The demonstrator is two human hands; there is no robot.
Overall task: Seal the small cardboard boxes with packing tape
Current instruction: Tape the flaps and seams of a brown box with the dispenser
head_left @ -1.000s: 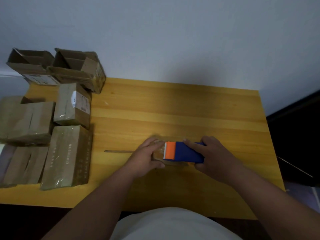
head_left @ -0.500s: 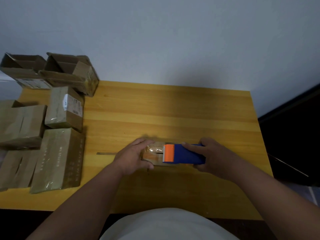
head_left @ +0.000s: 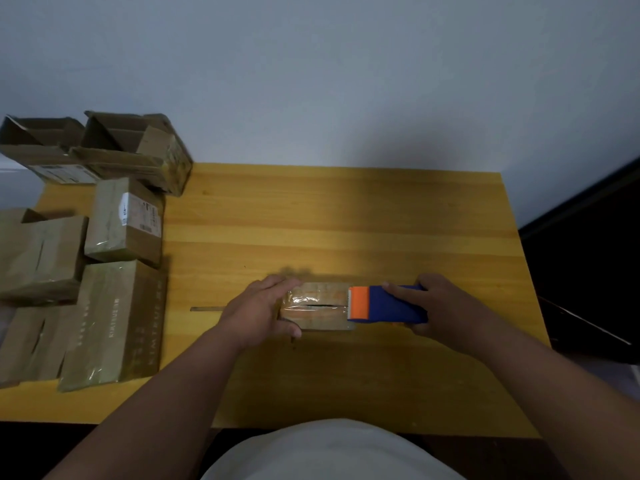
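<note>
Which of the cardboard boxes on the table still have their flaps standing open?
The two open boxes at the far left corner, against the wall: their flaps stand up and their insides show. The other boxes in the left pile lie closed, most under glossy tape.

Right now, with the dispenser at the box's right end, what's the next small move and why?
Probably tip the tape dispenser down to cut: clear tape already spans the seam of the small box, which the left hand steadies while the right hand grips the dispenser.
</note>
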